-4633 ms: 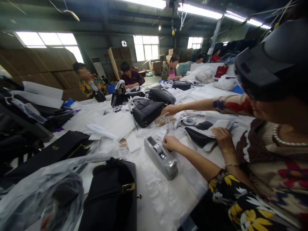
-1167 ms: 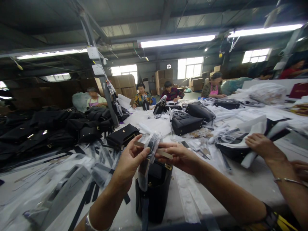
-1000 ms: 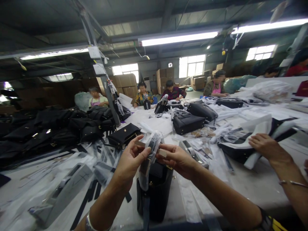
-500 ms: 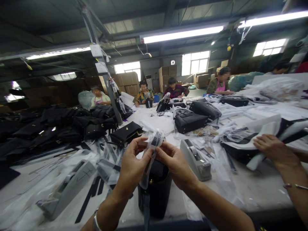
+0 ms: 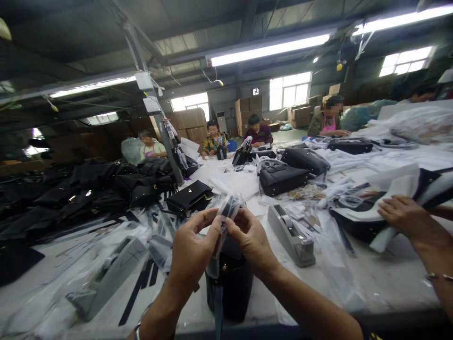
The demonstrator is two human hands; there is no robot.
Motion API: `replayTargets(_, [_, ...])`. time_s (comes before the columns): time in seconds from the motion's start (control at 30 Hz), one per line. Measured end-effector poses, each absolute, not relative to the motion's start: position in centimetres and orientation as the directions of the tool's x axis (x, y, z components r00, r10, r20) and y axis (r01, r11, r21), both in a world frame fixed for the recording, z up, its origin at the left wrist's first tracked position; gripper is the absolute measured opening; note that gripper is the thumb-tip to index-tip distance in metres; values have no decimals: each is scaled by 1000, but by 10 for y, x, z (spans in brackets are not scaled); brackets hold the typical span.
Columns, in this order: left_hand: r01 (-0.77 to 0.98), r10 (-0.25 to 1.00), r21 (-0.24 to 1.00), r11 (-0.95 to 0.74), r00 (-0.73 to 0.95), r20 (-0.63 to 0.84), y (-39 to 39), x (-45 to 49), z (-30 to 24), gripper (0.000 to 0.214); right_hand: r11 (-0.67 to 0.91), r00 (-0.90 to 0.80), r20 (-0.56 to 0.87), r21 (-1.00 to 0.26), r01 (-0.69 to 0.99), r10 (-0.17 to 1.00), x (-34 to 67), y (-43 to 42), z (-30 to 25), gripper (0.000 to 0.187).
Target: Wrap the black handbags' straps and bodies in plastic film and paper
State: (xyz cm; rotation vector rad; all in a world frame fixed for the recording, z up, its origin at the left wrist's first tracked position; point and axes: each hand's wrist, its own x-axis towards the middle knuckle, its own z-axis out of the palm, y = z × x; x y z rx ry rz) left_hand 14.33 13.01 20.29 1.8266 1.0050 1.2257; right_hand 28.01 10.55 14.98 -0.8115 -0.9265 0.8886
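Hands (image 5: pixel 193 248) pinching black strap (image 5: pixel 227 208), crinkled clear wrap (image 5: pixel 211 269)

Plastic-wrapped strap (image 5: pixel 226 211), pinched between the fingertips (image 5: pixel 212 219): no legible print.
Black bag (image 5: pixel 231 285), below the fingertips: no readable brand.
Tape dispenser (image 5: pixel 290 234), right of the fingertips: markings unreadable.

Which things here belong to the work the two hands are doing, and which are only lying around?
In use: left hand, right hand, both pinching the plastic-wrapped strap; black bag standing under them.
Lying about: tape dispenser on the right, flat black purse, pile of black bags, black handbag farther back.
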Motion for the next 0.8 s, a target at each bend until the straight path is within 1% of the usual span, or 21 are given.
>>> replayTargets(0.13, [259,879,844,-469,227,419,132,145,202,28,408,324,317,-872,-271,891,278,106,148,38])
replayTargets(0.2, [318,868,808,-496,211,450,132,146,202,27,421,330,328,-867,-267,885,277,107,146,37])
replayTargets(0.3, [478,831,696,-536,155,534,129,148,203,26,442,343,344,-857,-264,874,275,110,145,35])
replayTargets(0.37, [551,796,626,-552,126,592,126,149,202,27,446,344,346,-852,-275,873,274,111,144,34])
replayTargets(0.53, [592,647,492,-638,67,759,115,151,192,27,421,320,321,-846,-326,892,273,109,147,33])
replayTargets(0.6, [628,576,400,-667,95,812,112,152,189,27,405,317,301,-847,-345,899,274,106,149,33])
replayTargets(0.67, [651,490,280,-705,162,856,110,152,188,29,391,313,283,-842,-371,907,274,105,151,34])
replayTargets(0.73, [660,363,111,-743,258,895,110,153,188,34,381,314,266,-836,-396,911,275,104,154,35])
replayTargets(0.8, [670,232,-84,-738,367,901,110,154,188,40,377,331,250,-832,-407,910,275,103,157,35])
